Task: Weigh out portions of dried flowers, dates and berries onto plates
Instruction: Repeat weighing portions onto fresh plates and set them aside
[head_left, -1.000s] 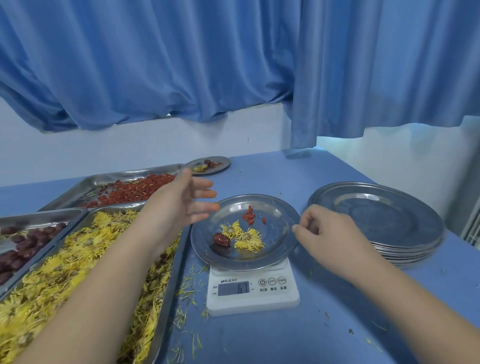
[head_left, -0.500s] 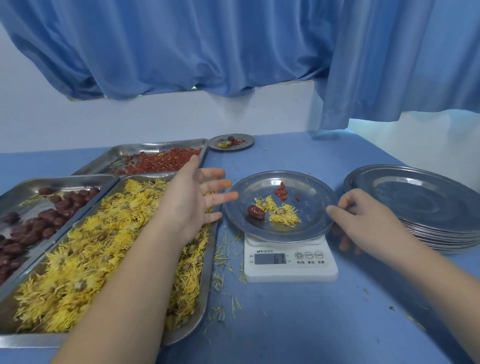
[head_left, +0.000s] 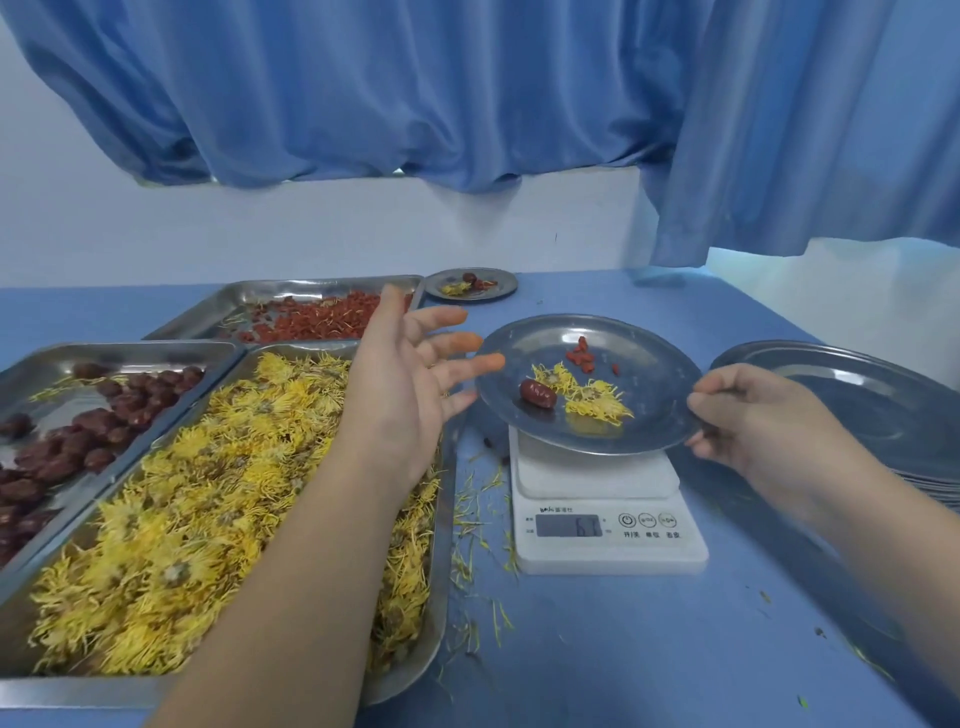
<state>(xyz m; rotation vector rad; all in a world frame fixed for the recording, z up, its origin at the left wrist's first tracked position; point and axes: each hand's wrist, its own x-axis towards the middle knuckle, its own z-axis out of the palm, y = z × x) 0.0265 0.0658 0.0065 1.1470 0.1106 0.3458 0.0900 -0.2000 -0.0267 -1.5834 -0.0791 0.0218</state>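
A steel plate sits on the white digital scale, holding one date, some yellow dried flowers and a few red berries. My right hand pinches the plate's right rim, thumb on top. My left hand hovers with fingers spread, its fingertips at the plate's left rim; I cannot tell whether they touch it. The plate looks slightly tilted. The scale's display is lit.
Left of the scale lie three steel trays: yellow flowers nearest, dates far left, red berries behind. A filled small plate stands at the back. A stack of plates is at right. Loose petals litter the blue table.
My right hand has closed on the plate's right rim. My left hand has moved closer to the plate's left rim, fingers still spread. The view has shifted right.
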